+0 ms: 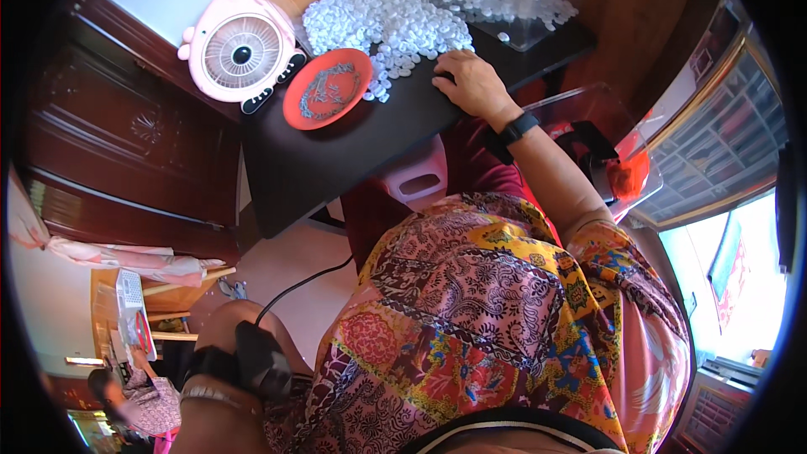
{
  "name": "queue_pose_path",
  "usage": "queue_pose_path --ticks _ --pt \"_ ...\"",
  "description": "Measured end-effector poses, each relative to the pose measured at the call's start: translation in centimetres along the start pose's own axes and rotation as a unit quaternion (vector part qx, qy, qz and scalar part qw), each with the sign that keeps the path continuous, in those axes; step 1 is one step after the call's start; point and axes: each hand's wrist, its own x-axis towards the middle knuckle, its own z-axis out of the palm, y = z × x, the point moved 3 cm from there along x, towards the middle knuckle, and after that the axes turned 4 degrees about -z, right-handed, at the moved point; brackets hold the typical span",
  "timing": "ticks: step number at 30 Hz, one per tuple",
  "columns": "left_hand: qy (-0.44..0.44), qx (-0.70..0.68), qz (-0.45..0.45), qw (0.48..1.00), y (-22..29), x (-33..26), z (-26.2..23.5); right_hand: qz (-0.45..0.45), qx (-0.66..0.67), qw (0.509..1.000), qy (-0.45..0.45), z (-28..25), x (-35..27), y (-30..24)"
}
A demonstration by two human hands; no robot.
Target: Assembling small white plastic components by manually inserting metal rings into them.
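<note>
My right hand [473, 84], with a black band on its wrist, rests on the dark table. Its bent fingers reach the near edge of a large heap of small clear plastic pieces [378, 13]. A gap shows between thumb and forefinger, and I see nothing held there. Left of this hand, an orange-red plate [360, 76] carries small dark grey pieces scattered in a rough ring. My left hand [231, 319] hangs low at the lower left, away from the table. A black strapped device and a bracelet sit on that wrist; its fingers are hidden.
A pink fan [241, 55] stands at the table's left edge. Behind the heap, a clear plastic bin [525, 38] holds more clear pieces. A pink stool [418, 181] is under the dark table [290, 181]. Another person [147, 403] sits in the lower-left background.
</note>
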Motion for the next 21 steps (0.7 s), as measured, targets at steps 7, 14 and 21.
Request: queue_pose_path --ticks 7,14,21 --pt "-0.287 0.046 -0.034 0.956 -3.2 -4.4 -4.3 0.004 0.025 1.000 0.006 -1.5 1.4 -3.7" --pt "-0.416 0.013 -0.097 0.904 -5.5 -8.5 -11.0 0.053 0.028 0.998 -0.007 -1.1 1.5 -4.6" --pt "-0.567 0.011 -0.310 0.763 -11.0 -15.0 -11.3 0.129 0.020 0.991 -0.031 0.2 2.5 -3.4"
